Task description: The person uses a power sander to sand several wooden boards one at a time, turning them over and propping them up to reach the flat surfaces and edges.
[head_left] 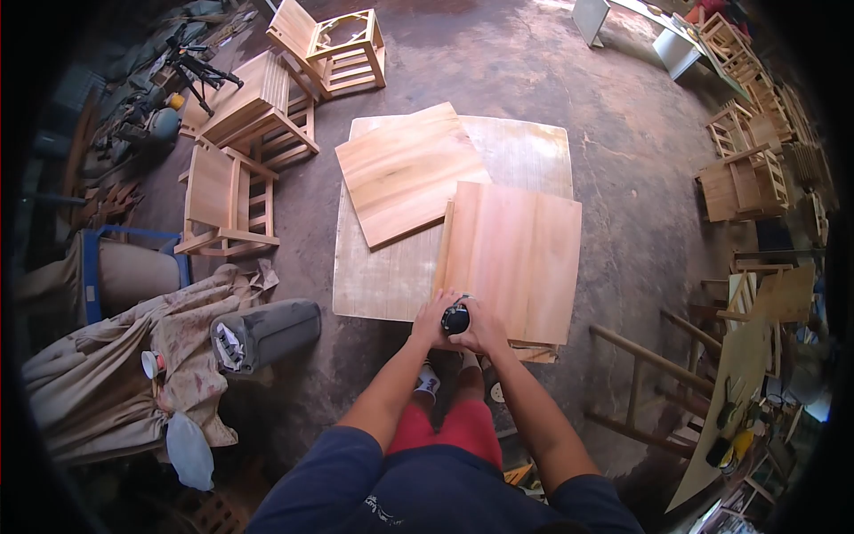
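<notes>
Both my hands are closed around a small, black, rounded object, whose exact kind I cannot make out. My left hand wraps its left side and my right hand its right side. They are above the near edge of a stack of square wooden panels; whether the object touches the wood is hidden. Another wooden panel lies tilted at the upper left of the pale work table.
Wooden chairs stand to the left and far left. A dark grey bin and draped cloth are at the lower left. On the right are a wooden frame with legs, a board with tools and more chairs.
</notes>
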{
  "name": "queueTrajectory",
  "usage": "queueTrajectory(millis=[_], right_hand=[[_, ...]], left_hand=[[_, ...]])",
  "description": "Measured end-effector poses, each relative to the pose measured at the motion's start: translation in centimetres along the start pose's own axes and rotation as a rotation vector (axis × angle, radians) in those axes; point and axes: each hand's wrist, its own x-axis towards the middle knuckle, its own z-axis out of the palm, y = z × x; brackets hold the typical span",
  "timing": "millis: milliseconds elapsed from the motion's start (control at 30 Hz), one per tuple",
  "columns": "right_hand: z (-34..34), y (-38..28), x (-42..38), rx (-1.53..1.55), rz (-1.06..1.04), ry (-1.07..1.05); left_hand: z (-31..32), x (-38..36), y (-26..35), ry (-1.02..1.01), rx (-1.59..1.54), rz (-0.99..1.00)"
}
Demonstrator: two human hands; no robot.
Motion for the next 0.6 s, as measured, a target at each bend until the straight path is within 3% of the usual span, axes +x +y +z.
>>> queueTrajectory(millis=[467,600], right_hand=[[-11.9,-1.1,17.1,-0.065,-0.085,0.0],[-14.8,-1.1,21.6,-0.092,-0.076,-0.027]], left_hand=[[-4.9,18.0,-1.6,0.27,-0.095,0.005],[-7.7,22.0,-0.4,0.259,-0.119,-0.072]])
